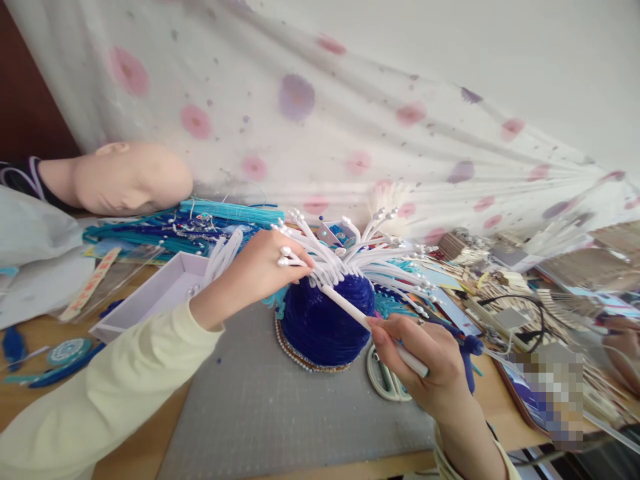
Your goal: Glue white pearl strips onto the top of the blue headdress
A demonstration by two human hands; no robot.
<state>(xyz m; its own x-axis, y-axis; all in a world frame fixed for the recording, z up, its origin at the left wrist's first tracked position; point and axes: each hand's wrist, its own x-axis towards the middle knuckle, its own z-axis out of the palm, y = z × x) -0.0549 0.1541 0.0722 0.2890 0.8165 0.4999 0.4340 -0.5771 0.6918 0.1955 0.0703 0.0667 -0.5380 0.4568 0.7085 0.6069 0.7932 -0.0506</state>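
Observation:
A dark blue cap-like headpiece (pixel 325 327), wound in cord and edged with pearl beads, sits on a grey cutting mat (pixel 250 420). White pearl-tipped stems (pixel 395 272) fan out from its top. My left hand (pixel 260 263) pinches one white stem with pearl tips (pixel 286 257) at the headpiece's upper left. A slim white stick-shaped tool (pixel 347 307) is gripped in my right hand (pixel 420 353), its far tip at the base of the stems. I cannot make out the tool's exact kind. White-handled scissors (pixel 387 380) lie partly hidden beside my right hand.
A white open box (pixel 150 300) stands at the left, below a mannequin head (pixel 130 177) lying on its side. Teal and blue cords (pixel 235 215) lie at the back. A blue glue gun (pixel 470 347) is behind my right hand. Another person's hand (pixel 623 347) shows at far right.

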